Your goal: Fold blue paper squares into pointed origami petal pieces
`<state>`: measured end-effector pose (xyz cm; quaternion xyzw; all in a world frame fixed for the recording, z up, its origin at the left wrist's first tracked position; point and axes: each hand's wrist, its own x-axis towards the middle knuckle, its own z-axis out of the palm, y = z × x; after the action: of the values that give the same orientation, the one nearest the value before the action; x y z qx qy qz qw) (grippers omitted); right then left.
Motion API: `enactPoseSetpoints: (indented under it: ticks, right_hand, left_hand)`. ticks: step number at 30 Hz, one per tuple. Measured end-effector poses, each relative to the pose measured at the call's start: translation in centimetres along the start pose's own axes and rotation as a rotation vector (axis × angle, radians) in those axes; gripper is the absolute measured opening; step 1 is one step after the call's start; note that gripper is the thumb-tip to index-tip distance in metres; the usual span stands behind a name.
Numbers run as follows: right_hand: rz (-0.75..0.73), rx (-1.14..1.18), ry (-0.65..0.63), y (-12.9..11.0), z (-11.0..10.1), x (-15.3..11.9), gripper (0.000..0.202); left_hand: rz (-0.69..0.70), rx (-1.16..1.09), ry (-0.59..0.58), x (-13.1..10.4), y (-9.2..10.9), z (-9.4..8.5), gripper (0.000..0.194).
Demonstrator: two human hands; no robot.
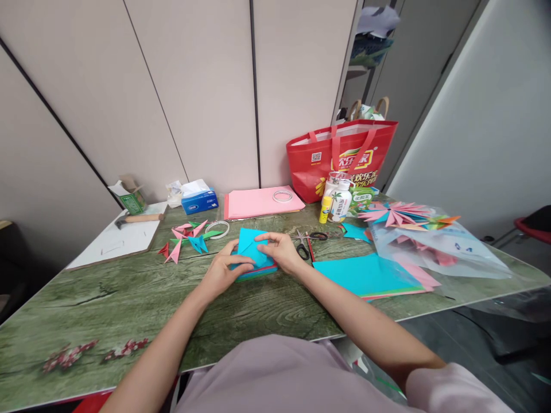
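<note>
A folded sheet of blue paper (249, 238) is between my hands, over a small stack of coloured paper (258, 275) on the table. From the left, my left hand (226, 267) grips its lower left edge, thumb on top and fingers partly hidden. My right hand (278, 250) pinches the right side, with the index finger stretched along the upper fold. Right of my hands lie black-handled scissors (303, 244) and a red pencil (310, 248). Folded paper pieces (185, 238) in pink, red, green and blue lie to the left, beside a roll of tape (218, 229).
Blue sheets (365, 274) lie at right, near a plastic bag (443, 246) with a paper flower (394, 214) on it. Behind stand a glue stick (325, 210), a white bottle (340, 202), a red bag (310, 166), pink paper (253, 203) and a tissue pack (199, 201). A hammer (140, 218) lies left.
</note>
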<state>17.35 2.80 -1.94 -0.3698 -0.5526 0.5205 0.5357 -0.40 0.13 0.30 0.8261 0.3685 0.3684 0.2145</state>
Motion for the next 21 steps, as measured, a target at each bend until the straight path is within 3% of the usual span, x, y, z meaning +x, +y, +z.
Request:
enactPoseSetpoints:
  ticks: [4, 9, 13, 18, 21]
  right_hand:
    - [-0.011, -0.006, -0.039, 0.0, 0.0, 0.0, 0.029]
    - [-0.04, 0.009, -0.082, -0.5, 0.2, -0.2, 0.029]
    - [-0.113, -0.056, -0.101, -1.1, 0.4, -0.5, 0.032]
    - [-0.188, -0.203, -0.16, -1.4, 1.0, -1.2, 0.059]
    - [-0.211, -0.282, -0.12, -1.0, 1.3, -1.3, 0.055]
  left_hand:
    - [-0.103, -0.06, 0.179, 0.1, -0.2, 0.2, 0.018]
    - [-0.287, -0.379, 0.324, 0.3, 0.2, 0.3, 0.061]
    - [-0.369, -0.446, 0.346, 0.3, 0.5, 0.4, 0.053]
    - [-0.427, -0.496, 0.402, 0.3, 0.5, 0.5, 0.05]
    - [-0.454, -0.493, 0.391, 0.2, 0.5, 0.6, 0.047]
